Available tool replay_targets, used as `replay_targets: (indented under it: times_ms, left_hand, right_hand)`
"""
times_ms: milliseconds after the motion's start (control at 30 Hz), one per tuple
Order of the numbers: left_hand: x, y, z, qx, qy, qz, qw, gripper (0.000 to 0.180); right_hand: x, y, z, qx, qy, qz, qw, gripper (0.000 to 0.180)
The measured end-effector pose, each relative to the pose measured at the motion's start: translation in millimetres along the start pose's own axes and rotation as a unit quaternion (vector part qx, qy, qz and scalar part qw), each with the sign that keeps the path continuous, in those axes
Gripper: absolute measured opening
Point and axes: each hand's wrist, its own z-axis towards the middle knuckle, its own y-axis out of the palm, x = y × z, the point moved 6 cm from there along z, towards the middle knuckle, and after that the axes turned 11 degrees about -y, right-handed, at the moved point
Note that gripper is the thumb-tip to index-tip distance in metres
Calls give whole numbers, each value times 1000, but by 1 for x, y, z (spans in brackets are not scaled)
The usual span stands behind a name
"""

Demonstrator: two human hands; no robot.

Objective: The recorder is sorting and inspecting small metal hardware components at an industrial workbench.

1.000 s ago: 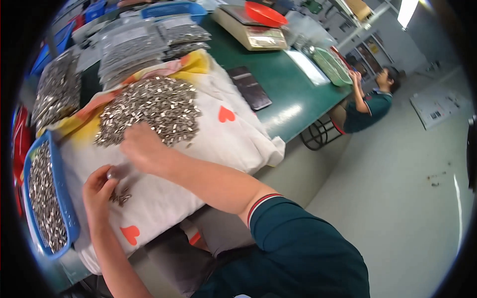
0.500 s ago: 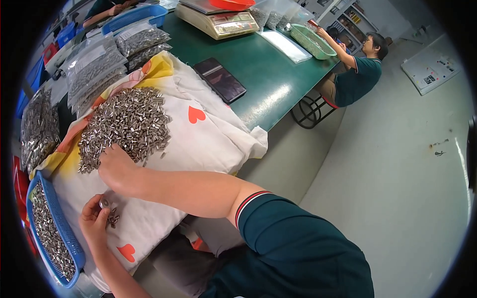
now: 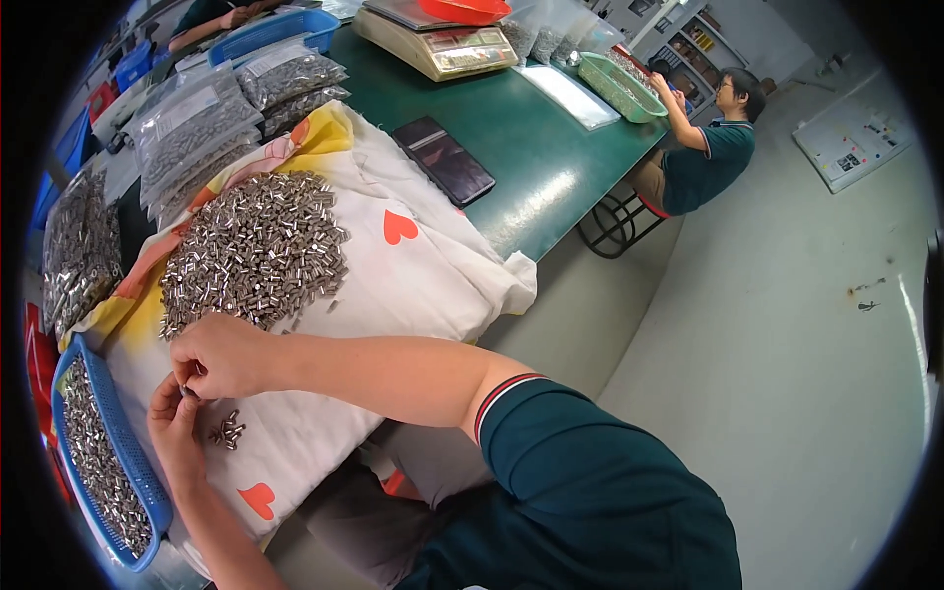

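A big heap of small silver metal cylinders (image 3: 261, 246) lies on a white cloth with red hearts (image 3: 369, 285). At the heap's near edge, my right hand (image 3: 224, 356) is closed in a pinch, its fingertips meeting those of my left hand; whatever it grips is hidden. My left hand (image 3: 177, 433), just below, is closed on a small round metal piece (image 3: 189, 391), mostly covered by the fingers. Beside the left hand a little pile of the same cylinders (image 3: 228, 431) rests on the cloth. To its left stands a blue basket (image 3: 123, 447) full of such cylinders.
Clear bags of metal parts (image 3: 192, 123) are stacked at the far left. A black phone (image 3: 444, 162) lies on the green table (image 3: 536, 197). Beyond it are a weighing scale (image 3: 442, 44) and a green basket (image 3: 621, 88), where a co-worker (image 3: 713, 157) sits on a stool.
My right hand has come back from the heap toward me and met my left hand at the round metal piece. The view has shifted slightly.
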Motion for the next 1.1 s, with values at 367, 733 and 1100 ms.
replay_targets:
  times_ms: [367,733,1100]
  left_hand:
    - [-7,-8,1,-46,-1,-24,999,31]
    - [-5,-12,-2,46,20,66,997,33]
    - [13,20,-11,-19,-65,33,997,32]
  right_hand:
    - [-2,3,-1,-15,15,-20,1000,5]
    - [-19,16,-5,-1,-107,-248,963,10]
    - [3,5,-8,-118,151,10,981,11]
